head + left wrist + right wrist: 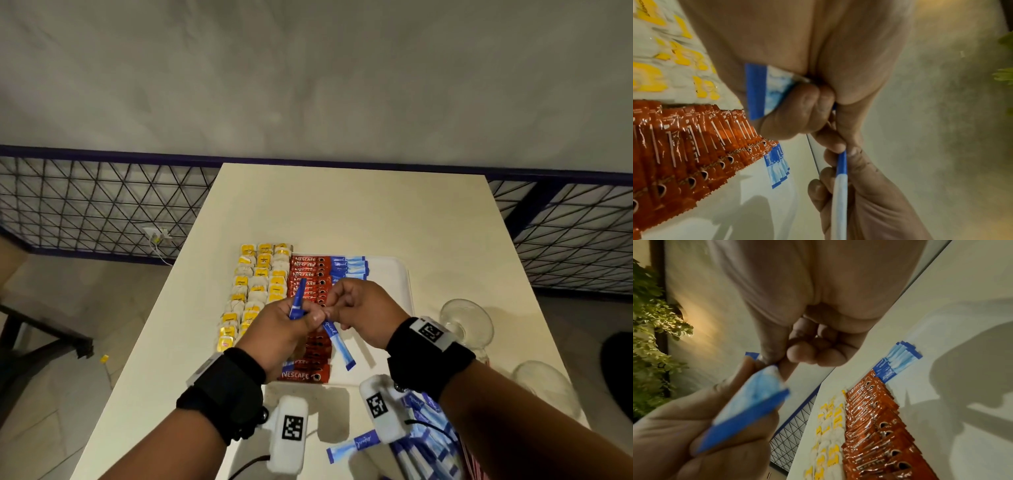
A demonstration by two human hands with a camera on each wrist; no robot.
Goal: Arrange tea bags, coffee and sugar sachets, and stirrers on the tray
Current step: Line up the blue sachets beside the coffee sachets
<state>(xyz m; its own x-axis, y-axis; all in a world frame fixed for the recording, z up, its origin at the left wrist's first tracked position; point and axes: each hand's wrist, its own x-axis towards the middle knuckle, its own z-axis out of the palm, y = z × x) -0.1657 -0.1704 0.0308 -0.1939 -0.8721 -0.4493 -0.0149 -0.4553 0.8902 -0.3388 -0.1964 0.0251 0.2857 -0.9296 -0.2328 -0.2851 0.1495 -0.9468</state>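
Observation:
A white tray (387, 284) holds rows of yellow tea bags (253, 284), a column of red coffee sachets (308, 270) and a few blue sugar sachets (349, 267) at its far end. Above the coffee column my left hand (291, 322) grips blue sugar sachets (764, 91), with one end sticking up. My right hand (356, 308) pinches the top of one blue sachet (339, 344), which hangs down towards me between the two hands. The left thumb lies against that sachet too. In the right wrist view the same sachet (752, 402) runs blurred towards the camera.
Loose blue sachets (424, 442) are heaped at the table's near right, and a single one (352, 442) lies beside them. Two clear glasses (466, 322) (544, 387) stand right of the tray. A wire mesh fence (102, 205) runs behind the table.

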